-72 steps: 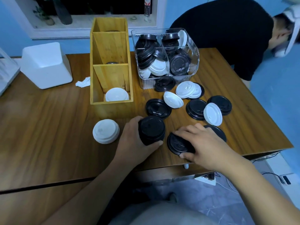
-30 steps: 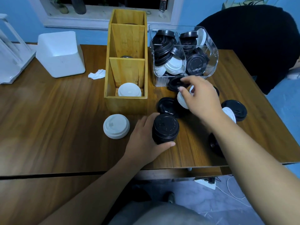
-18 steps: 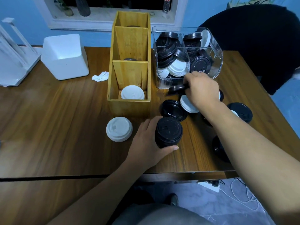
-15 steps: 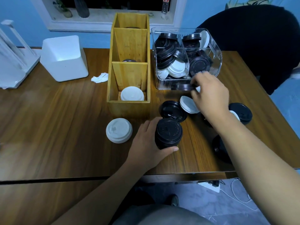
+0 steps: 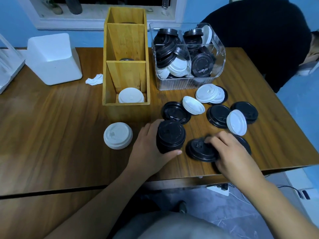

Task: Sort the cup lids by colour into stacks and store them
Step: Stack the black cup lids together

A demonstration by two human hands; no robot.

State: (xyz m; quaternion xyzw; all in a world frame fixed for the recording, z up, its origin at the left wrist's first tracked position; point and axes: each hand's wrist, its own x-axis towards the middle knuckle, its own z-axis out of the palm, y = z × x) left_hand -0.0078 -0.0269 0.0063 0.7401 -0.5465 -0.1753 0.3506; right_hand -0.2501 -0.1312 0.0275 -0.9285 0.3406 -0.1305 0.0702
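Two hands low by the front edge of the table [image 5: 51, 135]. Left hand [image 5: 150, 150] wrapped round a standing stack of black lids [image 5: 170, 135], thumb across its near side. Right hand [image 5: 231, 152] just beside, fingers bent over a single black lid [image 5: 200, 149] lying flat, gripping its rim. Left of that stack, apart from it, a stack of white lids [image 5: 118, 135]. Beyond the hands, loose lids [image 5: 218, 115], black and white, scattered toward the right edge, some overlapping. Further back, a wooden organiser [image 5: 126, 49] with white lids [image 5: 131, 98] in its front compartment, and beside it a clear bin [image 5: 172, 85] of mixed lids. Toward the back left corner, a white box [image 5: 53, 59] and crumpled tissue [image 5: 94, 79].
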